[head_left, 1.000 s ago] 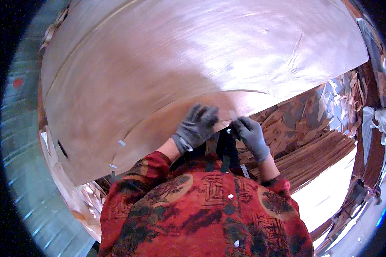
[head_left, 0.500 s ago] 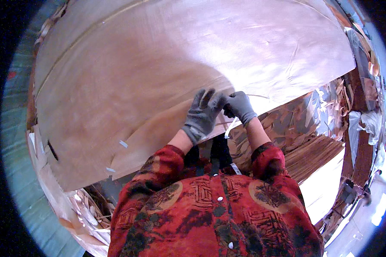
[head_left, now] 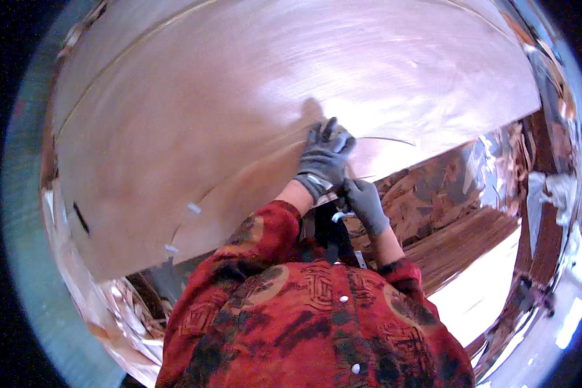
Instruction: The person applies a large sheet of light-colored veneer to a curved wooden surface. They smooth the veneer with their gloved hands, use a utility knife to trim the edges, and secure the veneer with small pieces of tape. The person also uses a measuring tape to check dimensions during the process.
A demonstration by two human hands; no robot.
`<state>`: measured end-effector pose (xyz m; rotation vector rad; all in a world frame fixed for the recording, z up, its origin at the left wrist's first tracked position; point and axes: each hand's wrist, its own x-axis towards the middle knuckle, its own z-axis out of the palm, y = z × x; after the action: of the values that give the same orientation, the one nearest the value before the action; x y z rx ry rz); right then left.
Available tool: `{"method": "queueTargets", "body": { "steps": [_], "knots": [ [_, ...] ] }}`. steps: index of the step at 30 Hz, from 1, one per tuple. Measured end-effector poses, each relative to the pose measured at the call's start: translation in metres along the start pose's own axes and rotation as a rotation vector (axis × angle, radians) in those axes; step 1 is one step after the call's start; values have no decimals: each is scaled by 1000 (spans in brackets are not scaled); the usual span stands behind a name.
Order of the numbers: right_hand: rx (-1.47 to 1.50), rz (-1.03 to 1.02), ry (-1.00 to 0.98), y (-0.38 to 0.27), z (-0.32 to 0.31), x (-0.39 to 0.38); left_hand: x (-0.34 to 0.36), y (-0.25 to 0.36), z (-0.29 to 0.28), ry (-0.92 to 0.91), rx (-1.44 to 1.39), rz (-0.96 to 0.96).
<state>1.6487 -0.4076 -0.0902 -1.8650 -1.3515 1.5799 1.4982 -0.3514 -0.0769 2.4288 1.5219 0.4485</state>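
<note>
A large sheet of pale brown wood veneer (head_left: pixel 155 161) lies before me, with a seam or slit curving across its near part. My left hand (head_left: pixel 326 158), in a grey glove, rests on the sheet close to its near edge, its fingers partly spread and holding nothing I can see. Just right of it and nearer me, my right hand (head_left: pixel 365 204), also gloved in grey, is closed in a pinch at the sheet's edge. A white strip of tape (head_left: pixel 338 216) hangs by its fingers. Two short pieces of tape (head_left: pixel 194 207) stick to the veneer at the left.
Below the sheet's right edge lie torn veneer scraps (head_left: pixel 427 187) and a stack of brown veneer (head_left: pixel 465 242). More scraps (head_left: pixel 132 310) lie at the lower left. Whitish plastic film (head_left: pixel 556 191) hangs at the right. A dark slot (head_left: pixel 81 218) marks the sheet's left part.
My left hand has moved slightly right and away from me over the veneer. My right hand has drawn back toward me, apart from the left, and the white strip has come nearer with it.
</note>
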Motion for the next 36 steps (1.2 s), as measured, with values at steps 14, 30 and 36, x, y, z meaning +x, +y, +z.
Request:
{"method": "queueTargets", "body": {
  "steps": [14, 30, 36],
  "knots": [
    [63, -116, -424, -79, -7, -33, -157, -38, -32, 401, 121, -245],
    [-501, -253, -463, -118, 120, 55, -171, -59, -21, 649, 139, -293],
    [-1003, -827, -244, -44, 131, 119, -130, -57, -38, 233, -50, -296]
  ]
}}
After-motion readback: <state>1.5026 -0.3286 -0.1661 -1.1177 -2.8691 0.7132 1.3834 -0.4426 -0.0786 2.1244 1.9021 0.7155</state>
